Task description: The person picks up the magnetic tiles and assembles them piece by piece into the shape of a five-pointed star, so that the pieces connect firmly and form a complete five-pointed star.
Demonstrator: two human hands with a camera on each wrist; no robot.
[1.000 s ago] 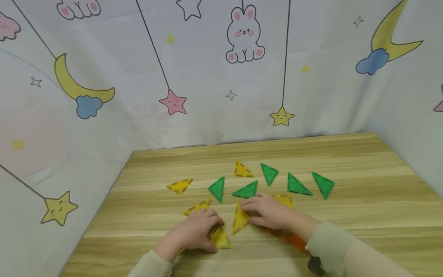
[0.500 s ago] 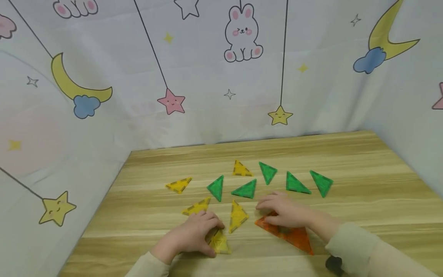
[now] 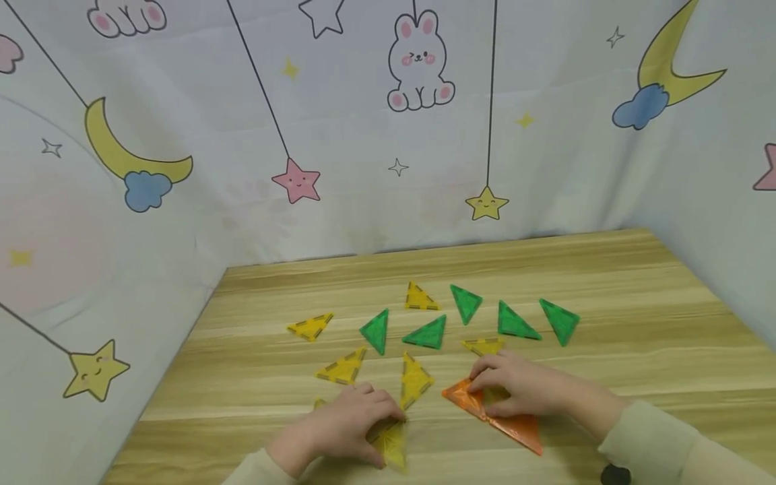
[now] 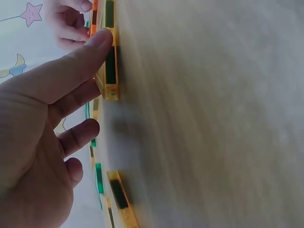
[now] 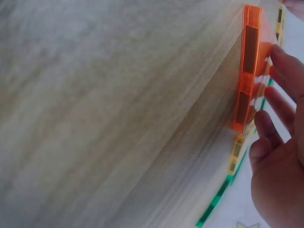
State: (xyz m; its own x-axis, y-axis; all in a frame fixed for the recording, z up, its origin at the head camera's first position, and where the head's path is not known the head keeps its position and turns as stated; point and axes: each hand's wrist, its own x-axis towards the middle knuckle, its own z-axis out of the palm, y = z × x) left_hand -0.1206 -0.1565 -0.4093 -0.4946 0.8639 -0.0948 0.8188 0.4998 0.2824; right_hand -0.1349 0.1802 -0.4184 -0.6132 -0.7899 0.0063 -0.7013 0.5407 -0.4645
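In the head view my left hand (image 3: 348, 428) pinches a translucent yellow triangular magnetic tile (image 3: 393, 446) near the front of the table. Its thumb lies on the edge of that yellow tile (image 4: 110, 61) in the left wrist view, which shows the tile tilted, with a shadow beneath. My right hand (image 3: 524, 384) holds an orange triangular magnetic tile (image 3: 518, 431) between thumb and fingers, covering its middle. From the right wrist, the orange tile's long edge (image 5: 247, 71) faces me, fingers behind it. Another yellow tile (image 3: 415, 380) lies between the hands.
Several green triangular tiles (image 3: 427, 333) lie in a loose row farther back. More yellow tiles (image 3: 311, 327) are spread among them, one (image 3: 483, 345) just beyond my right hand. The wooden table (image 3: 636, 303) ends at a patterned cloth backdrop (image 3: 351, 222).
My right hand has moved rightward from the middle yellow tile onto the orange one, uncovering both yellow tiles near it. My left hand has shifted slightly right and nearer with its yellow tile.
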